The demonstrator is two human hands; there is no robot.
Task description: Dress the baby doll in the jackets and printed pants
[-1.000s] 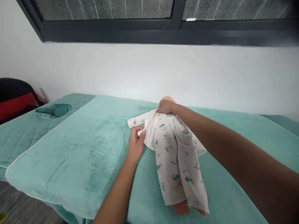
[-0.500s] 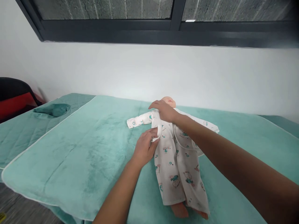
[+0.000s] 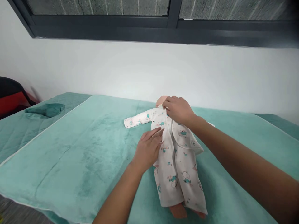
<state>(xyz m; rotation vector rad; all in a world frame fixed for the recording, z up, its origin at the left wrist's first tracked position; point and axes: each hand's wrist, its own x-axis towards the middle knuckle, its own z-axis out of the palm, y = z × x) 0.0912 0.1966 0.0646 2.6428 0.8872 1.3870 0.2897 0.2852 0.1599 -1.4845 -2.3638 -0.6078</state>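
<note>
A baby doll [image 3: 161, 100] lies on its back with its head toward the wall, partly hidden by my right hand. It wears a white printed baby shirt [image 3: 161, 115] and matching trousers [image 3: 171, 177]; bare feet stick out at the bottom. My right hand [image 3: 179, 110] is closed on the shirt's front edge near the neck. Lower down, at the doll's waist, my left hand [image 3: 148, 147] has its fingers on the shirt's front edge and holds the cloth there. One sleeve stretches out to the left; the other is mostly behind my right forearm.
A green padded cover [image 3: 93, 149] lies under the doll. At the far left is a dark green cloth hollow [image 3: 45, 109], with a red and black object [image 3: 14, 99] beyond it. A white wall [image 3: 116, 68] and dark window frame [image 3: 100, 29] stand behind.
My right hand has moved right, from the doll's left-side shoulder to the neck, bringing the shirt's front panel across the chest. The left hand has shifted slightly right with the cloth edge.
</note>
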